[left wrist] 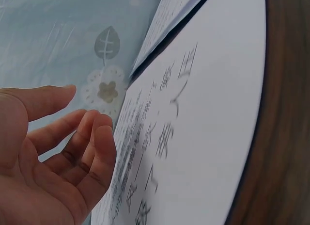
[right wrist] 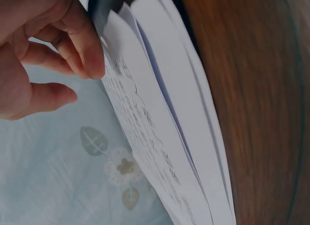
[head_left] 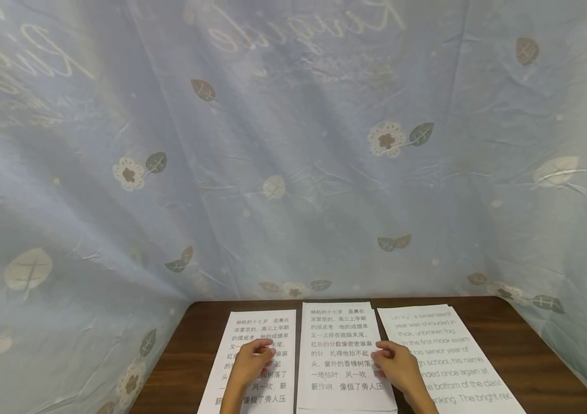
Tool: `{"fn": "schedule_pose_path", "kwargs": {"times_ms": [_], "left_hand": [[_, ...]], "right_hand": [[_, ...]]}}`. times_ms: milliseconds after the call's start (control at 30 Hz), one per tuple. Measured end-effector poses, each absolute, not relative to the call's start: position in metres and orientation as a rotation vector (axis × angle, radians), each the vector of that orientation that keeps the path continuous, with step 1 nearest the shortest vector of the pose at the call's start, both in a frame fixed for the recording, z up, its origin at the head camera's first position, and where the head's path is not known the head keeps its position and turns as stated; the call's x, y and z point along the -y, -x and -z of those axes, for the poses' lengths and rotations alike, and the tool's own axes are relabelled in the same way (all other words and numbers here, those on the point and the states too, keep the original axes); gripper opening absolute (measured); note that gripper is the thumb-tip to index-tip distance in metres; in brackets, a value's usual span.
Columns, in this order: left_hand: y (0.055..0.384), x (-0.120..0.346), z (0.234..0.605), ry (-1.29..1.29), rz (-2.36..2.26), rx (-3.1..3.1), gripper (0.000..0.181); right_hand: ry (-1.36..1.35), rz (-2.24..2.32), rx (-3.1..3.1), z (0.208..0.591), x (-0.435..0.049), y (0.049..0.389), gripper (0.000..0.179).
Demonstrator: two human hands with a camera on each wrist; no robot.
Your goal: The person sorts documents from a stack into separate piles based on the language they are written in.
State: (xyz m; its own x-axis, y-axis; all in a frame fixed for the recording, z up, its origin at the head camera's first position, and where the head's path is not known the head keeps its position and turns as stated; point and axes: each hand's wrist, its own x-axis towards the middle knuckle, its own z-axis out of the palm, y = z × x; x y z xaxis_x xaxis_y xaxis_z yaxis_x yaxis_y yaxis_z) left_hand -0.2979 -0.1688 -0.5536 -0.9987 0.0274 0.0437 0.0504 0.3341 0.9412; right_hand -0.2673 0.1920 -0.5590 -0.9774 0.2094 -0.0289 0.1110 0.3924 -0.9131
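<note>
Three piles of printed paper lie side by side. My left hand [head_left: 254, 363] hovers over the left pile [head_left: 241, 339], which bears Chinese text. In the left wrist view its fingers [left wrist: 104, 142] bend loosely, the thumb apart from them and nothing between. My right hand [head_left: 396, 365] is at the right edge of the middle pile [head_left: 340, 345], also in Chinese print. The right wrist view shows the fingertips [right wrist: 94, 65] right by the sheets' edge [right wrist: 145, 55], with the thumb held away from them. Several sheet edges of that pile are slightly fanned.
A right pile [head_left: 453, 356] with English text lies beyond the right hand, partly covered by it. All the piles rest on a dark brown wooden table [head_left: 169, 356]. A pale blue curtain [head_left: 293, 172] with leaves and flowers hangs behind and along both sides.
</note>
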Motion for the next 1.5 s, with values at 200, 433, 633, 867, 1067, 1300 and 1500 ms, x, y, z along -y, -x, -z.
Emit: {"fn": "schedule_pose_path", "kwargs": {"times_ms": [200,433,633,867,1067,1300,1500], "left_hand": [[0.299,0.157,0.555,0.076,1.790,2.557,0.043],[0.301,0.142,0.556,0.049,1.755,2.593,0.044],[0.303,0.131,0.555,0.079,1.699,2.627,0.044],[0.305,0.116,0.557,0.119,1.678,2.644,0.043],[0.306,0.108,0.562,0.101,1.568,2.701,0.040],[0.304,0.104,0.563,0.096,1.449,2.752,0.038],[0.307,0.103,0.562,0.167,1.385,2.786,0.037]], "right_hand": [[0.301,-1.644,2.577,0.560,-0.200,0.266,0.048],[0.315,-1.660,2.571,0.559,-0.210,0.266,0.044],[0.330,-1.672,2.572,0.562,-0.217,0.268,0.044],[0.345,-1.662,2.583,0.563,-0.221,0.269,0.042],[0.327,-1.633,2.614,0.565,-0.223,0.270,0.040],[0.308,-1.591,2.653,0.568,-0.221,0.271,0.038],[0.285,-1.544,2.695,0.568,-0.219,0.272,0.035]]}}
